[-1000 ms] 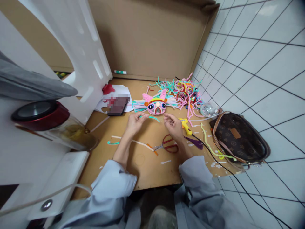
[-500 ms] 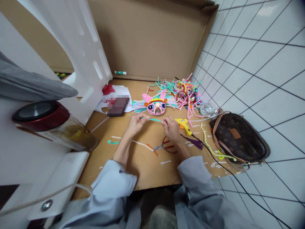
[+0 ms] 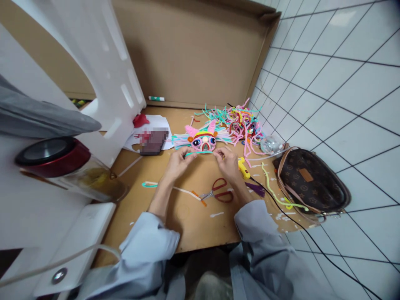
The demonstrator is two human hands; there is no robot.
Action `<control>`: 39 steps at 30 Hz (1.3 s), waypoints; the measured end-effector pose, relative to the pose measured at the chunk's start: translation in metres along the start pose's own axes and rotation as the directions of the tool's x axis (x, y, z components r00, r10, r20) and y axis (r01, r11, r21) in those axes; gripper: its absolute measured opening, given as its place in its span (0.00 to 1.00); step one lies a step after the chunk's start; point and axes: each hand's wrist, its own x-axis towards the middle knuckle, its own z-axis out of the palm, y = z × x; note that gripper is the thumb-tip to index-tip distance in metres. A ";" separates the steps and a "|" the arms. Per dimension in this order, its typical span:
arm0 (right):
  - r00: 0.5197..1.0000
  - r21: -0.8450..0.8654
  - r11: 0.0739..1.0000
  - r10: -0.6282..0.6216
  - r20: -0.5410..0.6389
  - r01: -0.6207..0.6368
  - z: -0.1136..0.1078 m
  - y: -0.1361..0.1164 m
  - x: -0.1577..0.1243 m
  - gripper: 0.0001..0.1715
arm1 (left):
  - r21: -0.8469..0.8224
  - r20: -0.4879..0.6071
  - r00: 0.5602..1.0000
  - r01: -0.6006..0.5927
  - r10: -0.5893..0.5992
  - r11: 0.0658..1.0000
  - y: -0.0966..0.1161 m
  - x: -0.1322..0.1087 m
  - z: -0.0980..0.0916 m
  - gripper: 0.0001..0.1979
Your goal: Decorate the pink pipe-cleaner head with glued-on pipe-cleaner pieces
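Here, teal strip: a thin fuzzy stem stretched nearly level between your two hands, just at the near edge of a small animal face; whether it touches the face cannot be told.
Left hand: yours, with thumb and fingers pinching the strip toward its left end.
Right hand: fingertips pinched on the strip's right end.
Pink face: lies on the counter just beyond your hands. It looks well advanced: pink ears, big round eyes, a yellow-and-red band, a pale nose and a mouth are in place.
Pale stems: a teal, white and pink bundle spreading out both sides behind the face; how it is joined is hidden.
Left undone: the strip seems unattached, so this piece, at least, looks unfinished.
Scissors: red-handled, lying nearer you, beside a white stem.
Glue gun: yellow, beside your right wrist, partly hidden.
Colourful tangle: loose stems heaped beyond, to the right, seemingly unused.
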 end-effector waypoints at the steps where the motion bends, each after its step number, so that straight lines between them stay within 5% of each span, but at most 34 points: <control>1: 1.000 0.014 1.000 0.002 -0.020 -0.002 -0.001 -0.001 0.005 0.08 | -0.015 -0.017 1.000 -0.008 0.008 1.000 0.002 0.003 0.001 0.13; 12: 0.976 0.303 0.933 0.214 -0.029 -0.196 0.018 0.011 0.066 0.04 | -0.179 -0.232 0.970 0.025 -0.067 0.984 0.019 0.051 0.019 0.07; 25: 0.996 -0.185 0.980 0.082 0.033 -0.074 0.021 0.012 0.073 0.11 | -0.137 -0.283 0.951 0.088 -0.124 0.987 0.000 0.070 0.024 0.07; 39: 0.998 -0.203 0.979 0.028 0.047 -0.018 0.025 0.023 0.074 0.12 | -0.024 -0.277 0.951 0.132 -0.133 0.991 -0.004 0.071 0.022 0.07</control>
